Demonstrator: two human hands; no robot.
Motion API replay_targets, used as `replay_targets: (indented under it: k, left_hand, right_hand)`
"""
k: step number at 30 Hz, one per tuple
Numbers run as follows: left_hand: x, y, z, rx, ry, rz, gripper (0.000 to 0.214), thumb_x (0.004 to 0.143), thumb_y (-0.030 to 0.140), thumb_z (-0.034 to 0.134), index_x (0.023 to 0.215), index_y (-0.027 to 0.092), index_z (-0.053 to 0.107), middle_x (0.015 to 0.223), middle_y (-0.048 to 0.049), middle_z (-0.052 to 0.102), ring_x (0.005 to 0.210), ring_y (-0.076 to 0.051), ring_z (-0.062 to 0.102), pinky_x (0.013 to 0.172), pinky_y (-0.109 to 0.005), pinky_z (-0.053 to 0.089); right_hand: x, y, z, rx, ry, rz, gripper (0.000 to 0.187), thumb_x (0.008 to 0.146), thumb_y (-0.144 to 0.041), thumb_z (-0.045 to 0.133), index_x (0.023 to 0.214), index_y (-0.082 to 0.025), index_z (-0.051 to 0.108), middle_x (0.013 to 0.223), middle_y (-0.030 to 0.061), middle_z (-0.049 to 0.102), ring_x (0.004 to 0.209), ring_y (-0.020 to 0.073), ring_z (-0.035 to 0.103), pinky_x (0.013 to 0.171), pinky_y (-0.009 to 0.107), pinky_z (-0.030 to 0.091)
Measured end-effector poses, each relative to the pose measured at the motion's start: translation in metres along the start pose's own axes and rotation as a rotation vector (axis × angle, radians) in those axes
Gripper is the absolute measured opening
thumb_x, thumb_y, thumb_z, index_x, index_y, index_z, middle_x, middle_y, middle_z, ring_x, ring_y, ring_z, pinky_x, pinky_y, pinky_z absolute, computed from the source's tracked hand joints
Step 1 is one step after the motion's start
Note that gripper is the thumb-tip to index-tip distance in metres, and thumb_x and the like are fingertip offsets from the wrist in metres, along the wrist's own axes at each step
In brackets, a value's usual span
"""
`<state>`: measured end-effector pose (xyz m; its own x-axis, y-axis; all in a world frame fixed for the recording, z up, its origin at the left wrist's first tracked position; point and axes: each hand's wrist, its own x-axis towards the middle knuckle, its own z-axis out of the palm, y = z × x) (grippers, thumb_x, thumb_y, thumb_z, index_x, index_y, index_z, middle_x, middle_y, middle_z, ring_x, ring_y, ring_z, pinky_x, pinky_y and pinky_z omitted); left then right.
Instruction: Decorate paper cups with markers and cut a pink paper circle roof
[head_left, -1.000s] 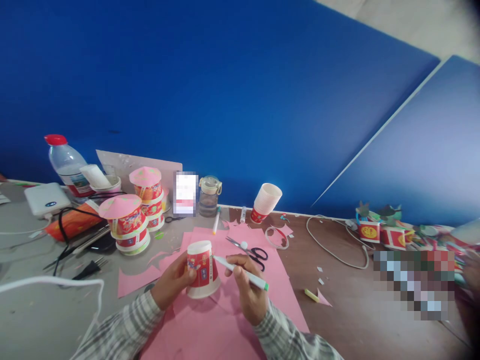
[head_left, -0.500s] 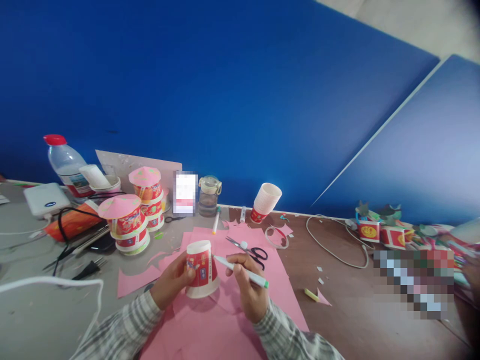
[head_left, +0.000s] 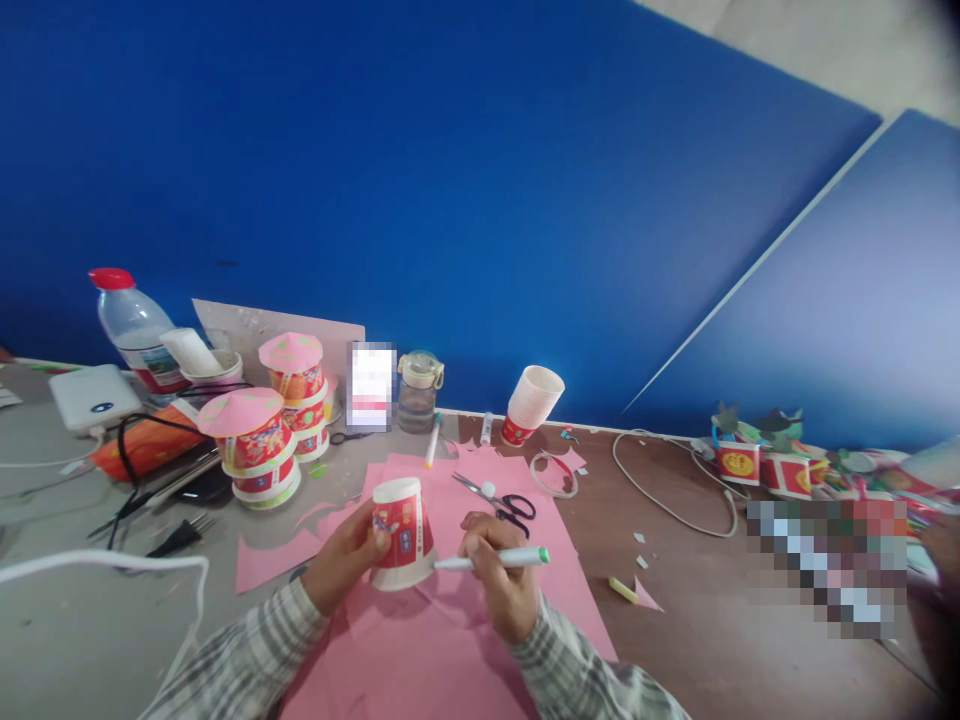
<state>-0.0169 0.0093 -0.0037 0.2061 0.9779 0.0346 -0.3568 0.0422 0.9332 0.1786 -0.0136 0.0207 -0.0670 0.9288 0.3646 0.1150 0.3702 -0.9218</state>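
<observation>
A red and white paper cup point(head_left: 409, 535) is held upside down, its wide rim low, above pink paper point(head_left: 442, 650). My left hand point(head_left: 349, 555) grips it from the left, thumb across the printed side. In my right hand point(head_left: 499, 580) is a white marker pen point(head_left: 491, 560) with a green end. The pen's tip points left and is at the cup's lower right edge; whether it touches I cannot tell. Black-handled scissors point(head_left: 506, 505) lie on the pink paper just beyond my right hand.
Cup towers with pink cone roofs point(head_left: 240, 412) stand at left, near a plastic bottle point(head_left: 135, 320). A glass jar point(head_left: 418, 395), another marker point(head_left: 433, 440) and stacked paper cups point(head_left: 534, 400) are behind the paper. A white cable point(head_left: 150, 567) crosses the left front. Decorated cups point(head_left: 739, 462) stand at right.
The marker's tip has moved down from the cup's upper right side to its lower right edge, and the pen lies nearer level. The cup and my left hand have barely moved.
</observation>
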Motion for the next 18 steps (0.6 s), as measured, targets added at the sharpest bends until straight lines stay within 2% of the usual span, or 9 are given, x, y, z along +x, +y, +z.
replay_targets:
  k: [6, 12, 18]
  left_hand:
    - [-0.0005, -0.0006, -0.0019, 0.006, -0.004, -0.008, 0.046, 0.050, 0.043, 0.069, 0.088, 0.018, 0.062, 0.074, -0.0058, 0.070, 0.072, -0.027, 0.061, 0.063, -0.038, 0.051]
    - [0.0002, -0.0005, -0.0003, -0.002, 0.011, -0.021, 0.047, 0.048, 0.043, 0.070, 0.088, 0.019, 0.062, 0.077, -0.0059, 0.070, 0.072, -0.027, 0.061, 0.062, -0.038, 0.051]
    - [-0.0005, 0.0026, 0.0030, -0.004, -0.011, -0.014, 0.050, 0.049, 0.043, 0.070, 0.091, 0.018, 0.061, 0.075, -0.0060, 0.071, 0.072, -0.028, 0.062, 0.062, -0.039, 0.051]
  right_hand:
    - [-0.0013, -0.0002, -0.0014, 0.017, 0.018, 0.007, 0.027, 0.076, -0.030, 0.048, 0.052, -0.020, 0.055, 0.046, -0.0048, 0.048, 0.047, 0.0135, 0.047, 0.049, 0.023, 0.041]
    - [0.0018, -0.0042, -0.0001, 0.004, 0.197, -0.002, 0.031, 0.078, -0.047, 0.047, 0.079, -0.021, 0.063, 0.060, -0.0008, 0.060, 0.056, 0.0172, 0.056, 0.051, 0.025, 0.045]
    - [0.0025, 0.0006, 0.0035, 0.080, 0.146, 0.018, 0.044, 0.080, -0.058, 0.040, 0.082, -0.021, 0.062, 0.058, -0.0013, 0.059, 0.056, 0.0177, 0.055, 0.058, 0.029, 0.047]
